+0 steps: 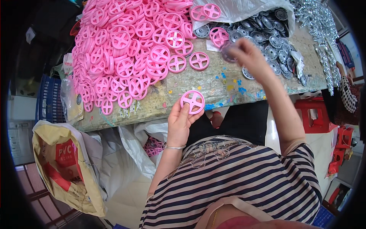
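My left hand (178, 121) holds a pink four-spoked plastic wheel (193, 102) in front of the table's near edge, thumb and fingers closed on its rim. Over the right part of the table, my right hand (249, 57) is smeared by motion. A dark grey disc (229, 52), also blurred, is pinched at its fingertips. Just beyond that disc lies a pink wheel (219, 37) on the edge of the grey pile. A large heap of pink wheels (124, 42) covers the left and middle of the table. Grey hubcap-like discs (272, 42) are piled at the right.
White plastic sheeting (244, 8) lies behind the grey discs. Silver tinsel (318, 34) hangs over the table's right end. A large open sack (68, 168) stands on the floor at left. At right are a red stool (314, 114) and part of another person (349, 95).
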A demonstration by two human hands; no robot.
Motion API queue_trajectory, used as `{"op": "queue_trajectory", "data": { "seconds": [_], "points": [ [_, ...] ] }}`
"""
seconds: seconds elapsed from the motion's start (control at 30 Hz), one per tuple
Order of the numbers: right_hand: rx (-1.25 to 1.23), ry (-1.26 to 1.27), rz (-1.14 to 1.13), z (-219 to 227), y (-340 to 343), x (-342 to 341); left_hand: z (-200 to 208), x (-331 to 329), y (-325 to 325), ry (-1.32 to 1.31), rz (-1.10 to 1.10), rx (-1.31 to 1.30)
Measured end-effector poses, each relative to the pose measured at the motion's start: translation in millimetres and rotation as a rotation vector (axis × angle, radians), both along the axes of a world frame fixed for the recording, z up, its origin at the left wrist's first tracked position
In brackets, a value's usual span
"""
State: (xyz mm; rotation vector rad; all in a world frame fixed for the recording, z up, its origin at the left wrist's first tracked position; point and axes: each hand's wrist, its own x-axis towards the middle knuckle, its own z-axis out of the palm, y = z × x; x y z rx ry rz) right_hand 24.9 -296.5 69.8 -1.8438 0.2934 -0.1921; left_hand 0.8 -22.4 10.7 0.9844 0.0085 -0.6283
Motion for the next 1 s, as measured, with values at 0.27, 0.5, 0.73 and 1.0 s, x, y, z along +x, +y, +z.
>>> {"op": "queue_trajectory", "data": {
  "seconds": [0.27,0.5,0.73,1.0],
  "points": [
    [-0.110,-0.090,0.210,-47,99,-41,11,-4,-7,-0.091,-0.037,0.010],
    [0.132,0.220,0.319,-35,105,-46,3,-7,-2,-0.170,-0.037,0.061],
    [0.084,0.066,0.317,-42,125,-50,-1,-13,12,-0.240,0.004,0.149],
    [-0.600,-0.298,0.103,-74,73,10,-53,-39,139,-0.365,0.566,0.728]
  ]
}}
